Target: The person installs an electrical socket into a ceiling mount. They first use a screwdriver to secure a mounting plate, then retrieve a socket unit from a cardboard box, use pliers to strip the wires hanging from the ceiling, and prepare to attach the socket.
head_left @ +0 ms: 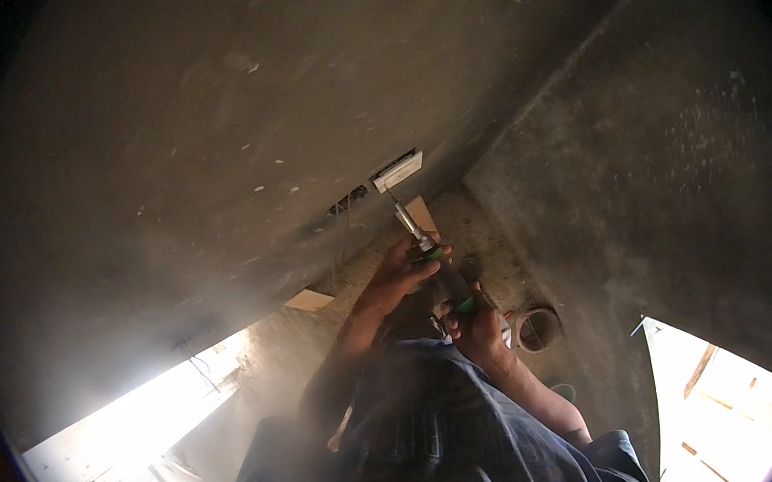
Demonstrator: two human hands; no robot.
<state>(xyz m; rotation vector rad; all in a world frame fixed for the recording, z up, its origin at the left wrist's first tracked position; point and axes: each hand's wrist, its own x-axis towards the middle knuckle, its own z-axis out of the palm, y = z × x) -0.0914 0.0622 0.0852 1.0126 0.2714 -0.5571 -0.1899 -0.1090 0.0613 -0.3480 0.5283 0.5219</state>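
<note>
My left hand [406, 265] grips the front of a dark power tool [454, 281] with green parts, just behind its metal nose [412, 225]. My right hand [474, 323] is wrapped round the tool's rear end, below my left one. A thin bit points up from the nose to the lower left end of a white rectangular piece [398, 171] set at a dark cut-out in the grey wall [176, 149]; I cannot tell whether it touches. Just left of that piece is a second dark cut-out [346, 201] with thin wires or rods hanging below it.
A second grey wall [635, 146] meets the first at a corner on the right. On the dusty floor lie pale boards [309, 300] and a round container [538, 329]. Bright openings [135, 414] [717, 405] sit at lower left and right. Haze hangs over the lower left.
</note>
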